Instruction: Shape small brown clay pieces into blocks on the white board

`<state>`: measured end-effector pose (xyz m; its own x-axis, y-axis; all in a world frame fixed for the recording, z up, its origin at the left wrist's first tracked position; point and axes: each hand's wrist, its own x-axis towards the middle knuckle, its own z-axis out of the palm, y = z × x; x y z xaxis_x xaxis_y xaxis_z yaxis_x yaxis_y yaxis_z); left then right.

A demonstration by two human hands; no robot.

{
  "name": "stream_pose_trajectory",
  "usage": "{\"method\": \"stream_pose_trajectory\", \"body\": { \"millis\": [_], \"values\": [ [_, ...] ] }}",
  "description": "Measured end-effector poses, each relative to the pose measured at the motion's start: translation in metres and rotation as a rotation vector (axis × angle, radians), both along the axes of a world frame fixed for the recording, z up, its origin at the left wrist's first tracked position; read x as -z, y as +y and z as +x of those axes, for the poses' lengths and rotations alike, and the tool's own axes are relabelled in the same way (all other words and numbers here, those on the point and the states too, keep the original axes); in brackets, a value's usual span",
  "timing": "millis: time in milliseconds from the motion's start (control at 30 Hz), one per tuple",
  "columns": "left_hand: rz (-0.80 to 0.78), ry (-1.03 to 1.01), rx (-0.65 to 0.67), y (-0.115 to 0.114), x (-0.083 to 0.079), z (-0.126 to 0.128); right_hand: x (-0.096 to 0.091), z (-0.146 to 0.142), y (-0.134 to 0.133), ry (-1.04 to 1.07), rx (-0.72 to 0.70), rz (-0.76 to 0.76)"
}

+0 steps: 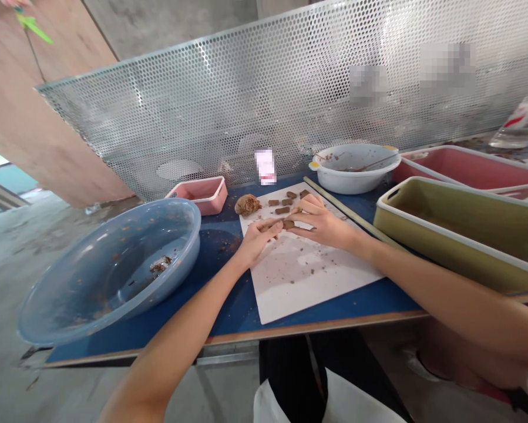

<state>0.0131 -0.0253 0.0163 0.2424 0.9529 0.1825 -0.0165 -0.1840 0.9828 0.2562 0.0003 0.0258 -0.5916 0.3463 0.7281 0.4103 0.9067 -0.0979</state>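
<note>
Blue worktop (244, 301): over white board (312, 285), toward far edge, we are pinching brown piece (288, 224) between left hand (257, 239) and right hand (320, 223).

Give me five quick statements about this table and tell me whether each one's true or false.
1. The left hand and right hand meet at a small brown piece. True.
2. The brown lump sits inside the pink box. False: it lies outside, at the far left corner of the white board.
3. The blue basin stands left of the white board. True.
4. The white bowl has red handles. False: its handles are yellow.
</note>
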Motion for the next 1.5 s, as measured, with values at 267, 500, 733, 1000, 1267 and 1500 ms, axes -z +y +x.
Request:
{"method": "stream_pose_trajectory", "body": {
  "millis": [267,500,733,1000,1267,1500],
  "values": [
    [0.646,0.33,-0.161,-0.009,-0.01,-0.005,-0.001,0.001,-0.001,-0.054,-0.048,-0.033],
    [0.682,0.367,-0.175,-0.005,-0.002,-0.007,-0.003,-0.001,-0.002,-0.039,-0.087,-0.083],
    [0.609,0.357,-0.176,-0.006,-0.005,-0.004,-0.001,0.009,0.01,-0.158,-0.032,-0.071],
    [0.513,0.335,-0.162,-0.006,-0.003,-0.003,0.008,0.002,0.013,-0.033,-0.042,-0.218],
    [0.439,0.366,-0.075,-0.004,-0.003,0.0,0.012,0.001,0.017,-0.036,-0.088,-0.282],
    [0.333,0.282,-0.093,-0.002,-0.001,-0.001,0.012,0.002,0.018,-0.063,-0.018,-0.316]
  ]
}}
